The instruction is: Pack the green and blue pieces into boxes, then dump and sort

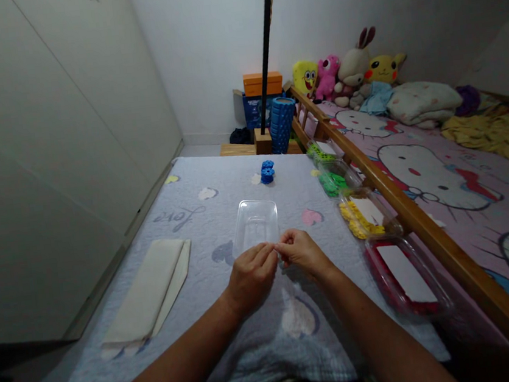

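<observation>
A clear plastic container (256,218) lies in the middle of the cloth-covered table, its inside facing up. At its near edge, my left hand (253,271) is closed, with thumb and fingers pinched together. My right hand (302,252) is closed in a pinch too, by the container's near right corner. The fingertips of both hands meet there, and whatever is between them is hidden or too small to make out. Beyond the container stand blue toothed plastic pieces (268,173), grouped together.
Along the right edge sit lidded clear boxes of red pieces (403,281), yellow pieces (362,218), green pieces (334,182) and lighter green pieces (321,151). A folded cream sheet (149,292) lies left. A wooden bed rail (373,183) borders the right; a black pole (266,54) rises behind.
</observation>
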A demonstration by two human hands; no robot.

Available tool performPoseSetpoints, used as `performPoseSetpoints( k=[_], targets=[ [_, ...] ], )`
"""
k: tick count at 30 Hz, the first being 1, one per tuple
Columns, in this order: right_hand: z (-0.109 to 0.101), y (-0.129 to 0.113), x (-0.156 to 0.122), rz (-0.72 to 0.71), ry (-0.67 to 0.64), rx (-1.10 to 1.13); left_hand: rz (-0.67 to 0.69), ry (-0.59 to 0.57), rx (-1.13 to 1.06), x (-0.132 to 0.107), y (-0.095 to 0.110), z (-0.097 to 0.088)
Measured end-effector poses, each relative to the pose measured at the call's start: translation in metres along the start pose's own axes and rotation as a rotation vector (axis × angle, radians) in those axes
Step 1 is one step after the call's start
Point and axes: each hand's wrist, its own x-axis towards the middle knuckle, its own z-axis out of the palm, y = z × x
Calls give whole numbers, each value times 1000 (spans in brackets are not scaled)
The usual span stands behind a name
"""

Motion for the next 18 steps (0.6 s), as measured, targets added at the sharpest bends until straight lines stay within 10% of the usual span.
performPoseSetpoints(
  k=[18],
  targets=[
    [-5,-2,1,33,-58,-37,164,143,132,-3,-6,0]
  ],
)
